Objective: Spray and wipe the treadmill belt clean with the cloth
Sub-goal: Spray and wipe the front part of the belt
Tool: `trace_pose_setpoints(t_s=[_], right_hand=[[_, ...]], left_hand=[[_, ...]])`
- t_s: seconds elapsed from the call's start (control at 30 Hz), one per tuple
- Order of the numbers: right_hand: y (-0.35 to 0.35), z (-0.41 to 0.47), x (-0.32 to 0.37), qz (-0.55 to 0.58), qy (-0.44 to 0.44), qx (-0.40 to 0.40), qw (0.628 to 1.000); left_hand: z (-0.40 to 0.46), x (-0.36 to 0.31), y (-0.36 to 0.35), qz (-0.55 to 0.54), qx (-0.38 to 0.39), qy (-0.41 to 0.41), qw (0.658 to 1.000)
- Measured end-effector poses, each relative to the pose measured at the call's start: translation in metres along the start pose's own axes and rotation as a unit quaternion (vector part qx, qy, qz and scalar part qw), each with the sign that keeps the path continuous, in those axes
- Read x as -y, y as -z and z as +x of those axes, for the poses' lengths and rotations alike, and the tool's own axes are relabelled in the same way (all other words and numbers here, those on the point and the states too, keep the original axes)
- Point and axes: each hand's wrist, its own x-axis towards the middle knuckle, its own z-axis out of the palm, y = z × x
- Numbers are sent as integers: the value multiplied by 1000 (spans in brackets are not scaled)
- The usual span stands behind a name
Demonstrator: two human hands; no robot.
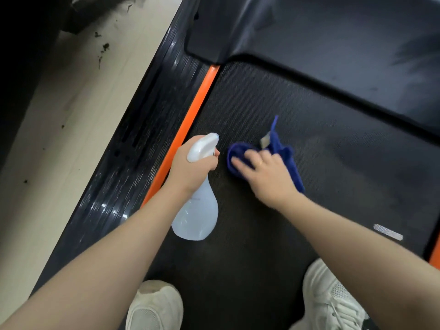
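The black textured treadmill belt (333, 163) fills the middle of the head view. My left hand (190, 170) grips a translucent white spray bottle (197, 215) by its neck, nozzle pointing up and forward, held just above the belt's left side. My right hand (266, 172) presses a crumpled blue cloth (283, 156) flat against the belt, fingers spread over it. The cloth has a small white tag sticking up. The two hands are close together, the cloth just right of the bottle's nozzle.
An orange strip (188, 132) and a glossy black side rail (133, 163) run along the belt's left edge. The black motor cover (333, 44) lies ahead. Pale flooring (59, 139) with dark debris is at left. Two white shoes (154, 306) (333, 298) stand on the belt.
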Motion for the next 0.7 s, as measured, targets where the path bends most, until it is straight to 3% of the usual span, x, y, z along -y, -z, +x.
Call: trace_pose_setpoints(t_s=[0.07,0.1,0.23,0.27,0.3,0.4,0.47,0.5,0.63,0.7], right_hand=[[7,-11,-4,17,75,35,996],[7,-5,-16,10,67,32,997],[7,34,-53,-17,-190,-34,981],[7,32,-49,-4,-208,-44,977],[6,22,-38,8,-193,-46,980],[6,-22,0,48,-10,17,999],[9,-21,-6,47,51,59,996],[8,-10,-19,36,28,47,998],[11,31,-53,15,-234,-7,972],[8,17,-35,29,-218,-6,975]], left_hand=[[3,0,-2,13,3,2,1000],[5,0,-3,13,6,9,1000],[5,2,-6,4,19,21,1000],[5,3,-7,5,21,20,1000],[4,2,-7,7,23,20,1000],[4,1,-8,20,31,13,999],[2,1,-10,37,48,6,998],[1,1,-12,39,56,6,998],[0,-1,-12,54,63,2,997],[-2,-3,-9,58,70,0,996]])
